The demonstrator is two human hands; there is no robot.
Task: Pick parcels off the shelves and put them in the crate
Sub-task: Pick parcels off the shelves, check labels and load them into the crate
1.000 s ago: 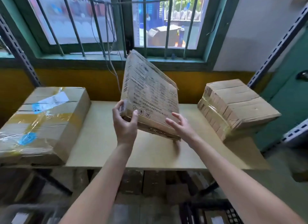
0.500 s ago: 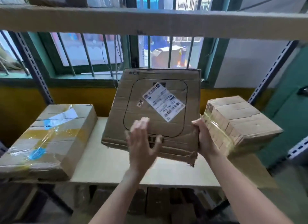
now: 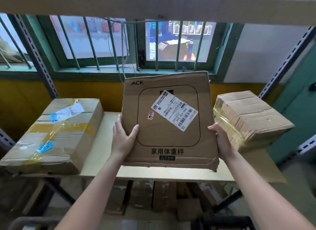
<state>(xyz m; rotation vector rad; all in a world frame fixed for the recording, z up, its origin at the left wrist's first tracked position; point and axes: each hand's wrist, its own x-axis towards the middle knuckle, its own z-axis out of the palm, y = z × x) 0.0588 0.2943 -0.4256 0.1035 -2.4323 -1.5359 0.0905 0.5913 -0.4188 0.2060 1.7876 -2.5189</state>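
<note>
A flat, square corrugated-cardboard parcel (image 3: 168, 120), creased and torn along its near edge, is printed with a rounded-square outline and "ACK" and bears a slanted white shipping label (image 3: 174, 110). It is held up above the pale shelf board (image 3: 100, 154), the left hand (image 3: 124, 139) gripping its left edge and the right hand (image 3: 220, 140) its right. Glossy taped boxes sit at left (image 3: 51, 135) and right (image 3: 248, 120).

I see the flat ACK parcel (image 3: 168, 123) held face-up to camera over the shelf board (image 3: 102, 144); left hand (image 3: 124, 137) grips its left edge, thumb on the front; right hand (image 3: 220, 140) grips the right edge; shipping label (image 3: 174, 110) stuck askew; taped box (image 3: 56, 132) on the shelf left, wrapped cardboard bundle (image 3: 248, 116) right, just beside the right hand; barred window (image 3: 109, 41) behind
</note>
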